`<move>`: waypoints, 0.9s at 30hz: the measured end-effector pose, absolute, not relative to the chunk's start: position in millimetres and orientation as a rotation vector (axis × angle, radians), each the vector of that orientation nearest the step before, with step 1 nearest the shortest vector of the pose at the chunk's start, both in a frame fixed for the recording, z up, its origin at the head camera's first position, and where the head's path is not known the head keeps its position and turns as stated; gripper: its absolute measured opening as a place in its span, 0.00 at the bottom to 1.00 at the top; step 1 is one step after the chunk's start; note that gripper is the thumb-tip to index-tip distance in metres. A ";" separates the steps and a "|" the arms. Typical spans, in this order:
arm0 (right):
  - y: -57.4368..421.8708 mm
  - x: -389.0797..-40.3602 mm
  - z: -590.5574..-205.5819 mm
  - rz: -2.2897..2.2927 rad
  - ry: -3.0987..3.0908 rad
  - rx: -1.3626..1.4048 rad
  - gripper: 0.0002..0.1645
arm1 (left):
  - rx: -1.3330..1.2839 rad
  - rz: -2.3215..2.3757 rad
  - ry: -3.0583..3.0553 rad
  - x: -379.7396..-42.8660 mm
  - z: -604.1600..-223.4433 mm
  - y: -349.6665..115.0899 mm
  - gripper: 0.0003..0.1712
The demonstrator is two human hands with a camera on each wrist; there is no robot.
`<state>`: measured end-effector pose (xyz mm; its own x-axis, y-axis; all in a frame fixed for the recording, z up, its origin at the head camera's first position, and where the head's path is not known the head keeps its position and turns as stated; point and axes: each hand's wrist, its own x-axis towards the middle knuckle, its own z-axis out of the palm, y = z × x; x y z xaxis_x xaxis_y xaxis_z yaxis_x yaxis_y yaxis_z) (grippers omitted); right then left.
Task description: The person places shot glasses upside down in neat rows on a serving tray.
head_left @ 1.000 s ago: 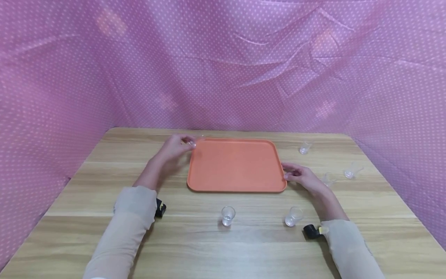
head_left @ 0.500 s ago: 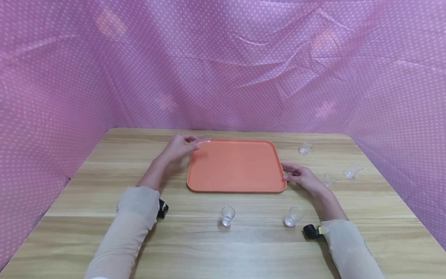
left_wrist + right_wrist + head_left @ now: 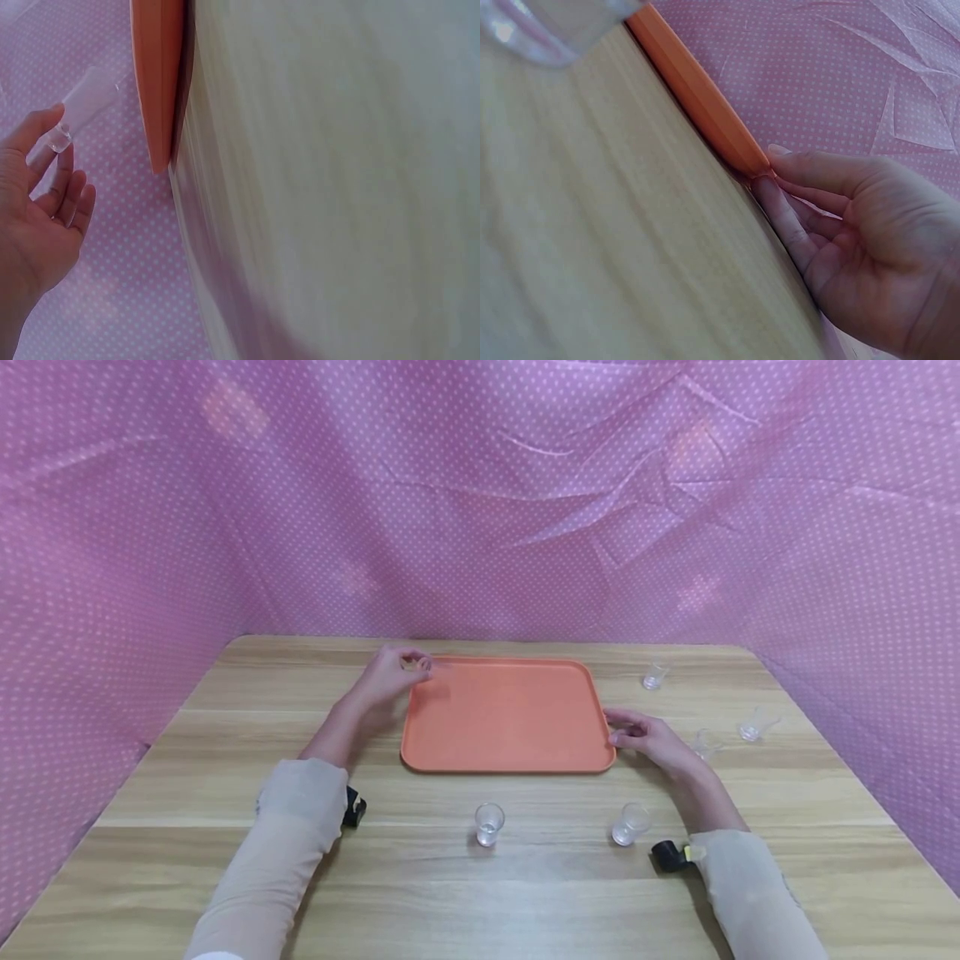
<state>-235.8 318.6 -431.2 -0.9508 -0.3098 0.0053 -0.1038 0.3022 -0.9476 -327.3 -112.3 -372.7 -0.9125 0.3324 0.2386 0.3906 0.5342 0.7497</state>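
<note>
Over the far left corner of the orange tray [image 3: 510,718], my left hand [image 3: 382,677] pinches a small clear shot glass [image 3: 91,97] near its thick base. The left wrist view shows the glass apart from the tray's rim; in the head view it is hard to make out. At the tray's right side, my right hand [image 3: 652,743] grips the edge between thumb and fingers. A close look comes from the right wrist view, with the thumb [image 3: 817,169] at the rim and a finger lower against it. The tray lies flat on the wooden table.
Two upright shot glasses stand in front: one glass [image 3: 489,825] in the middle, another glass [image 3: 632,824] to its right. Beyond the right hand are a back glass [image 3: 655,677], a right glass [image 3: 756,727] and a glass [image 3: 705,743] by the wrist. Pink dotted cloth [image 3: 480,527] surrounds the table.
My left hand has shifted slightly right, carrying the shot glass further over the tray's corner; the glass has also changed its tilt. My right hand stays on the tray's edge.
</note>
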 end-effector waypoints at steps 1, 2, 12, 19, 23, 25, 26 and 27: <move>318.3 -236.0 -430.7 -1.717 2.381 -0.381 0.33 | -0.636 -1.345 -2.690 -327.9 -373.2 -111.8 0.16; 317.9 -236.1 -430.2 -1.718 2.377 -0.381 0.33 | -0.636 -1.355 -2.688 -328.3 -373.6 -111.1 0.15; 311.6 -234.9 -420.5 -1.685 2.353 -0.314 0.36 | -0.656 -1.398 -2.717 -328.7 -374.6 -106.9 0.13; 310.1 -233.2 -417.1 -1.702 2.310 -0.322 0.36 | -0.648 -1.359 -2.742 -329.3 -375.7 -107.0 0.12; 310.1 -233.4 -416.8 -1.707 2.302 -0.329 0.36 | -0.616 -1.353 -2.759 -330.0 -377.2 -107.7 0.12; 310.5 -233.9 -417.5 -1.707 2.297 -0.344 0.36 | -0.607 -1.369 -2.758 -330.3 -378.2 -107.8 0.12; 310.8 -234.1 -417.9 -1.709 2.294 -0.346 0.36 | -0.603 -1.384 -2.754 -330.2 -378.2 -107.7 0.12; 311.1 -234.2 -418.3 -1.712 2.291 -0.345 0.36 | -0.603 -1.396 -2.751 -330.2 -378.5 -107.5 0.11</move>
